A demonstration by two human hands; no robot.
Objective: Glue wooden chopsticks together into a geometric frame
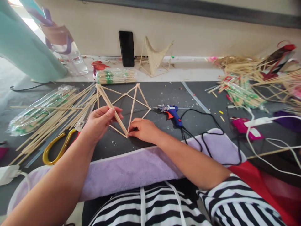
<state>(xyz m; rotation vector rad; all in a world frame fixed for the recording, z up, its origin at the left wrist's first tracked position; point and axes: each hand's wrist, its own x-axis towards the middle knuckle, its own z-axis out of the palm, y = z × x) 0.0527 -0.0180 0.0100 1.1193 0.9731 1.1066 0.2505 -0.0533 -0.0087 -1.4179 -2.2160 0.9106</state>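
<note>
A frame of thin wooden sticks point(133, 108) stands on the dark grey table between both hands. My left hand point(103, 121) is closed around sticks that slant from the frame's top left corner to its near bottom corner. At that near corner, the fingers of my right hand point(141, 129) pinch the end of the frame, low on the table. A blue glue gun point(173, 114) with an orange trigger lies to the right of the frame. Yellow-handled scissors point(63, 147) rest beside my left forearm.
Loose sticks point(58, 121) and a bagged bundle point(35, 114) lie at left. Behind are a water bottle point(72, 56), a black phone point(126, 48) and a finished-looking stick model point(156, 58). More sticks point(244, 67) and cables point(252, 138) lie right; a lilac cloth point(131, 172) borders the near edge.
</note>
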